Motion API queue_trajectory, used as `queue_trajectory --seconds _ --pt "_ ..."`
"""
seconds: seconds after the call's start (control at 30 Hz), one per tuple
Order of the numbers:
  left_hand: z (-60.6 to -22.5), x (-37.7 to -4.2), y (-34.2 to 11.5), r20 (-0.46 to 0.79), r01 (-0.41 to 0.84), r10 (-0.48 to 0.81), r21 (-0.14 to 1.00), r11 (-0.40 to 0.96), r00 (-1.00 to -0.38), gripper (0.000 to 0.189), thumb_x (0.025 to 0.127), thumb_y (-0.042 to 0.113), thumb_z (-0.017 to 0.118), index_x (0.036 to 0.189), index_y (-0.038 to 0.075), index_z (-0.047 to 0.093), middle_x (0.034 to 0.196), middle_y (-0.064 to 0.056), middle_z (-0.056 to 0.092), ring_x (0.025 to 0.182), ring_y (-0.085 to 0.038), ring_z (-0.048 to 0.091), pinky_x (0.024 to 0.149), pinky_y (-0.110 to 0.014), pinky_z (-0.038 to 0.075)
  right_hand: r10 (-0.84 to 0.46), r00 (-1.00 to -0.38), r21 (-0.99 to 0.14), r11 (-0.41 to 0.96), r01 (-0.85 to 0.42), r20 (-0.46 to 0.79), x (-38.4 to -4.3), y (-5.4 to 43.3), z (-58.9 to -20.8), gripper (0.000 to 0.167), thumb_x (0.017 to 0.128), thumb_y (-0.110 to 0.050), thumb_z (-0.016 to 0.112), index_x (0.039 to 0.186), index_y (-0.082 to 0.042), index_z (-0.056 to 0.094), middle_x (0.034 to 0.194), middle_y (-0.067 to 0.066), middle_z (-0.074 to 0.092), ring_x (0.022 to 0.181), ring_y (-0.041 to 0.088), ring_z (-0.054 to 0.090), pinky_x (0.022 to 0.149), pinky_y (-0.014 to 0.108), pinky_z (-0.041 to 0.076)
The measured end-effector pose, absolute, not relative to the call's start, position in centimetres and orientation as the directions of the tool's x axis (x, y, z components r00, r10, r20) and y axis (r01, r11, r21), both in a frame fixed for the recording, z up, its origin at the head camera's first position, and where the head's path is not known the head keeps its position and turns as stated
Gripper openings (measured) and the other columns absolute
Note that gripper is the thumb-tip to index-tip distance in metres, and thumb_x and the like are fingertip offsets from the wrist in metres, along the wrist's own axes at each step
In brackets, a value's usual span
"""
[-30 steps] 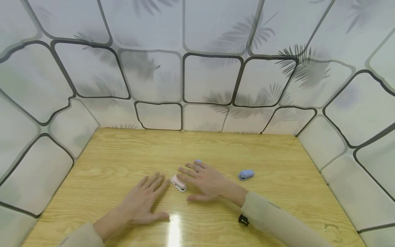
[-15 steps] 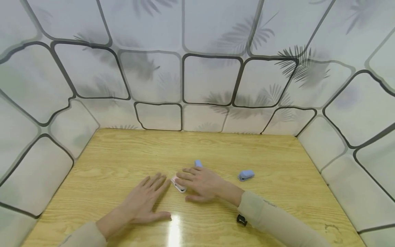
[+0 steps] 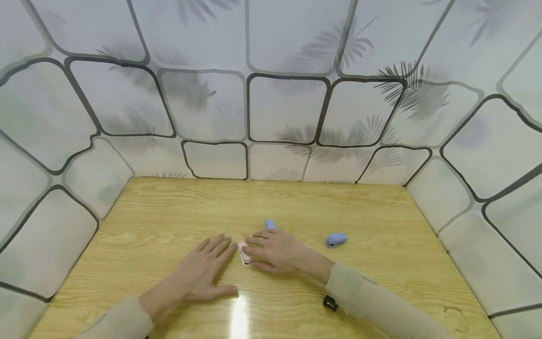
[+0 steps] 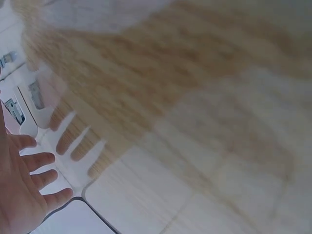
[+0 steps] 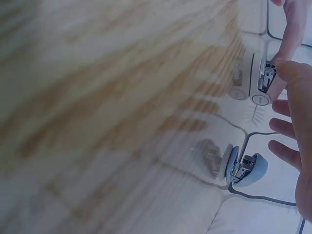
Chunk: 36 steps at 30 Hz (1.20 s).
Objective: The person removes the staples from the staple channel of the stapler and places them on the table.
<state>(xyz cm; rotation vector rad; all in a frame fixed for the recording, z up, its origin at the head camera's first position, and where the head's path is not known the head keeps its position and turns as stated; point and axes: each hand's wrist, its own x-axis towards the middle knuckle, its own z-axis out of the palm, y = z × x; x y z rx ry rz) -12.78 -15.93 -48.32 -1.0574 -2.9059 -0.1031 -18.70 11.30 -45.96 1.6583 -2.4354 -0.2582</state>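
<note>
A small pink stapler (image 3: pixel 245 254) with a white base lies near the middle of the wood-grain table. My right hand (image 3: pixel 281 251) reaches over it from the right. Its thumb and index finger pinch the stapler, while the other fingers stay extended. In the right wrist view, the thumb (image 5: pixel 292 73) meets the open mouth of the stapler. My left hand (image 3: pixel 203 270) is spread flat over the table just left of the stapler, index fingertip close to its edge. The left wrist view shows those fingers (image 4: pixel 39 161) apart and holding nothing.
One blue stapler (image 3: pixel 270 224) lies just beyond the right hand's fingers. Another blue stapler (image 3: pixel 336 239) sits farther right. A black piece (image 3: pixel 330 302) shows below the right sleeve. A patterned white wall (image 3: pixel 224 160) encloses the table (image 3: pixel 182 202) on its back and sides.
The right hand has lowered toward the pink stapler, and its thumb has moved in beside it. The stapler has turned to point more straight away. The left hand has shifted slightly right.
</note>
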Motion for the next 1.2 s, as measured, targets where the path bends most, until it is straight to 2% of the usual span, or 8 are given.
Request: queue_trajectory --seconds 0.4,0.57,0.77,0.9,1.03,1.2 --pt "-48.8 -13.4 -15.5 0.089 0.637 0.631 0.06 0.769 -0.77 0.094 0.095 0.078 0.051 0.156 0.007 0.047 0.158 -0.02 0.053 0.151 -0.041 0.047 0.123 -0.059 0.041 -0.922 -0.345 0.296 0.384 -0.875 0.178 -18.5 10.2 -46.3 0.038 0.107 -0.051 0.054 0.136 -0.03 0.066 0.126 -0.006 0.074 0.116 0.013 0.071 0.098 0.03 0.059" --pt "-48.8 -13.1 -15.5 0.115 0.615 0.607 0.056 0.786 -0.786 0.083 0.097 0.07 0.057 0.15 0.007 0.055 0.154 -0.019 0.058 0.148 -0.041 0.051 0.121 -0.059 0.042 -0.915 -0.34 0.316 0.396 -0.862 0.217 -18.4 9.9 -46.7 0.037 0.106 -0.052 0.056 0.133 -0.03 0.068 0.119 -0.007 0.075 0.108 0.011 0.072 0.092 0.027 0.06" --pt "-48.6 -11.9 -15.3 0.13 0.538 0.524 0.119 0.834 -0.842 0.064 0.098 0.057 0.066 0.139 0.007 0.065 0.147 -0.018 0.064 0.14 -0.041 0.058 0.115 -0.058 0.049 -0.906 -0.34 0.318 0.41 -0.855 0.253 -18.3 9.6 -46.8 0.034 0.105 -0.052 0.058 0.127 -0.029 0.071 0.115 -0.008 0.076 0.101 0.01 0.072 0.086 0.024 0.061" --pt "-48.5 -11.5 -14.9 0.136 0.5 0.483 0.157 0.852 -0.865 0.055 0.098 0.051 0.069 0.132 0.007 0.068 0.144 -0.019 0.066 0.136 -0.042 0.062 0.112 -0.058 0.052 -0.901 -0.35 0.294 0.417 -0.86 0.255 -18.5 9.4 -47.0 0.034 0.105 -0.051 0.059 0.127 -0.027 0.071 0.118 -0.006 0.076 0.103 0.012 0.072 0.086 0.026 0.061" --pt "-48.7 -11.5 -14.6 0.18 0.496 0.469 0.16 0.853 -0.865 0.047 0.097 0.046 0.073 0.124 0.008 0.071 0.138 -0.019 0.069 0.131 -0.041 0.065 0.109 -0.057 0.055 -0.9 -0.365 0.267 0.422 -0.867 0.237 -18.7 9.1 -46.9 0.034 0.105 -0.049 0.061 0.13 -0.027 0.07 0.123 -0.006 0.075 0.108 0.013 0.072 0.09 0.027 0.061" --pt "-49.0 -11.7 -14.5 0.269 0.503 0.457 0.134 0.854 -0.848 0.039 0.092 0.042 0.079 0.112 0.009 0.074 0.127 -0.015 0.075 0.122 -0.037 0.07 0.106 -0.053 0.057 -0.9 -0.385 0.263 0.429 -0.864 0.206 -18.7 8.5 -46.7 0.032 0.105 -0.048 0.06 0.129 -0.029 0.071 0.12 -0.008 0.074 0.106 0.011 0.071 0.089 0.024 0.06"
